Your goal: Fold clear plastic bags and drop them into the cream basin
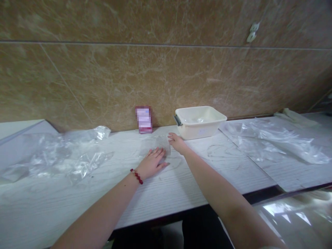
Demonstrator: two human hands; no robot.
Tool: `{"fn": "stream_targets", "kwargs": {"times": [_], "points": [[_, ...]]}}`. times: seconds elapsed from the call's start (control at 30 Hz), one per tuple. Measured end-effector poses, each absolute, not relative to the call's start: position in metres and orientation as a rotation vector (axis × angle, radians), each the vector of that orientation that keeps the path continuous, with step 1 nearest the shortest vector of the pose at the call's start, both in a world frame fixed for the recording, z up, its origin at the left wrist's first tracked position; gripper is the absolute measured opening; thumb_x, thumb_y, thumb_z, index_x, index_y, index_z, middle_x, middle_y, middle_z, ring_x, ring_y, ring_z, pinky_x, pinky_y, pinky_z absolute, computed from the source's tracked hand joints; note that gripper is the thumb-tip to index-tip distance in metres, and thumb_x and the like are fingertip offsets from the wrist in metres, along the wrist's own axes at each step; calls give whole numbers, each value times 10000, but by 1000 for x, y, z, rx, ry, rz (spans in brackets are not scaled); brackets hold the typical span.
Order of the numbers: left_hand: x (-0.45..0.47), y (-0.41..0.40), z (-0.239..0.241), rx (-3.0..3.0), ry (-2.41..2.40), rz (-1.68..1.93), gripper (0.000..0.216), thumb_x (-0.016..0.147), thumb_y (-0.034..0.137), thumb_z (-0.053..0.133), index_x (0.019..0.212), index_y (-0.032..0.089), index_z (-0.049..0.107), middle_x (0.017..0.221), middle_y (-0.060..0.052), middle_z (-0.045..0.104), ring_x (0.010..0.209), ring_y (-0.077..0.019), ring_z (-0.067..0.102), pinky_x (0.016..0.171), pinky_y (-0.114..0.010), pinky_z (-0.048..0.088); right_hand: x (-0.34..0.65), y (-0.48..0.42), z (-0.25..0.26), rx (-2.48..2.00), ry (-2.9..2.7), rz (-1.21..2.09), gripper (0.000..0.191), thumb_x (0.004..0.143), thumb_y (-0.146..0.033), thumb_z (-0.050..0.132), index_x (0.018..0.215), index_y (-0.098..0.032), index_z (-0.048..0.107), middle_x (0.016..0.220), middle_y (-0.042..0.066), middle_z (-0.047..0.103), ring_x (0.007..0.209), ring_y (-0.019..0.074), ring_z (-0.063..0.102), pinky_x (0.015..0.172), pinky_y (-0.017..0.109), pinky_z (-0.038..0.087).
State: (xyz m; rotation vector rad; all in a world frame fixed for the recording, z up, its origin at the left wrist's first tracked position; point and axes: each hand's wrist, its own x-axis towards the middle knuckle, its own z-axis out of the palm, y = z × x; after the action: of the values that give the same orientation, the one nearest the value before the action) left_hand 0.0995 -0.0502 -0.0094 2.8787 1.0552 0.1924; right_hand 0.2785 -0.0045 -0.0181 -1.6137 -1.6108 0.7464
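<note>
A clear, thin plastic bag lies flat on the white wood-grain table. Fingers spread, my left hand presses down on the bag's lower part; a red bead bracelet circles that wrist. At the bag's right edge is my right hand, its fingers stretched out and slightly apart, close to the upper right corner. Whether its fingertips touch the film is hard to make out. The cream plastic bin stands just beyond my right hand, with some clear plastic inside.
Crumpled clear plastic bags lie on the left, and more bags are heaped on the right. A blurred card with a red border leans against the marbled wall. A seam crosses the table right of the bin.
</note>
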Motion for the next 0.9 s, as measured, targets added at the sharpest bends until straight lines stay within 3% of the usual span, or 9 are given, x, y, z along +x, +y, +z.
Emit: {"fn": "stream_targets", "kwargs": {"times": [0.27, 0.57, 0.7, 0.9], "points": [[99, -51, -9, 2890, 1039, 160, 598, 804, 521, 164, 1263, 155, 277, 1314, -90, 292, 1225, -217, 179, 985, -410, 142, 269, -7, -14, -1404, -1577, 964, 478, 774, -65, 288, 1227, -216, 263, 1197, 65, 442, 945, 72, 510, 748, 204, 420], [99, -52, -9, 2900, 1011, 154, 548, 810, 511, 165, 1239, 202, 312, 1309, -81, 304, 1214, -230, 205, 965, -438, 166, 275, -12, -12, -1397, -2063, 231, 340, 763, -121, 349, 1067, -144, 501, 1105, 62, 520, 1058, 126, 421, 928, 289, 287], [99, -53, -8, 2902, 1002, 172, 540, 810, 508, 177, 1236, 207, 319, 1308, -83, 305, 1213, -236, 205, 962, -442, 172, 269, -18, -8, -1590, -2098, 187, 354, 753, -134, 371, 1083, -121, 500, 1070, 99, 541, 1016, 160, 460, 902, 298, 307], [100, -51, -11, 2879, 1010, 203, 564, 803, 519, 196, 1247, 186, 294, 1309, -92, 301, 1217, -223, 199, 970, -425, 163, 270, -9, -15, -1725, -1750, 324, 404, 739, -71, 328, 1125, -123, 437, 1042, 93, 539, 962, 123, 483, 843, 241, 356]]}}
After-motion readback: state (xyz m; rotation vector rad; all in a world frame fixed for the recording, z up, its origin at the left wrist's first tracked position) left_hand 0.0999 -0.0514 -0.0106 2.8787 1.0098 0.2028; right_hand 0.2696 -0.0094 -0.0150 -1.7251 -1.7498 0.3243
